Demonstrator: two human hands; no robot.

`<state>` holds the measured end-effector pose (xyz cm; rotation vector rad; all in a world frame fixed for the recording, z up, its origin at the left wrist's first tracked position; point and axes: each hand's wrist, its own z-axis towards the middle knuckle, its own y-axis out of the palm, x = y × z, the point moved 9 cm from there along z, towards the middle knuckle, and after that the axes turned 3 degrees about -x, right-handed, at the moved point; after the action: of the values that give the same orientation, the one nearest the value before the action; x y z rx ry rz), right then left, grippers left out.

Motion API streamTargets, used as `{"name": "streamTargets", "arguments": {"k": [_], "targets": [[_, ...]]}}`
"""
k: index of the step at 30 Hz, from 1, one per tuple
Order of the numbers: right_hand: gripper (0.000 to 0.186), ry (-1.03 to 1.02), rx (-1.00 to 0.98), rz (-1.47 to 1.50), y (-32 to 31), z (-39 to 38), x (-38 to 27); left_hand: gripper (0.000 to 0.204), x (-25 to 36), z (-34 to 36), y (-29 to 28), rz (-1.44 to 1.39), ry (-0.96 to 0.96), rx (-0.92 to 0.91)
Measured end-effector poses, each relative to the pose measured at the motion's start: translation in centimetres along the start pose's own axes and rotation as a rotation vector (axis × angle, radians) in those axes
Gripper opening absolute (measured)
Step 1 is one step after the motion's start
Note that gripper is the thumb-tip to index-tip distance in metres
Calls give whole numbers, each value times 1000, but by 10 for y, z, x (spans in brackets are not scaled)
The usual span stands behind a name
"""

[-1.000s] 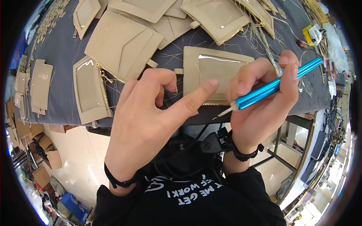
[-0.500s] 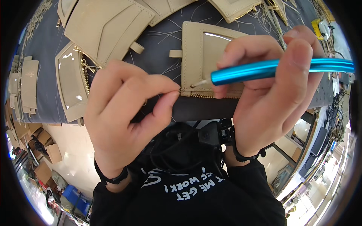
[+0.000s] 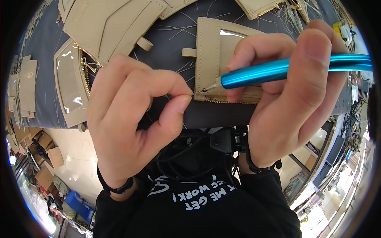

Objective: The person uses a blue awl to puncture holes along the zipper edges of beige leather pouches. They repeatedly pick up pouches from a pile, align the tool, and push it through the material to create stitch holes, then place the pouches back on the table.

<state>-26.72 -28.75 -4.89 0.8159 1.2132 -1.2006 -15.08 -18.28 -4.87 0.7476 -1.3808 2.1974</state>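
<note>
Blue shiny pen-shaped tool (image 3: 258, 75) was gripped in right hand (image 3: 283, 99), its tip at one corner of tan leather zip wallet (image 3: 207, 59), on grey table (image 3: 222, 114), left hand (image 3: 123, 111) pinched nearby, on what I couldn't tell.

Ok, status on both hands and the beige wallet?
Left fingers pinched beside beige wallet. Right fingers grip blue tool, tip at wallet's corner. Loose threads nearby.

Threads (image 3: 174, 28) across gap beside wallet (image 3: 208, 51)
</note>
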Motion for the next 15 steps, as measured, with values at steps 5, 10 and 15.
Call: {"name": "streamTargets", "arguments": {"k": [5, 10, 15], "targets": [[42, -3, -23, -20, 2, -1, 0, 8, 1, -1, -1, 26, 5, -12], [41, -5, -26, -22, 1, -1, 0, 8, 2, 0, 0, 30, 16, -15], [42, -12, -32, -29, 2, 0, 0, 7, 1, 0, 0, 7, 26, 0]]}}
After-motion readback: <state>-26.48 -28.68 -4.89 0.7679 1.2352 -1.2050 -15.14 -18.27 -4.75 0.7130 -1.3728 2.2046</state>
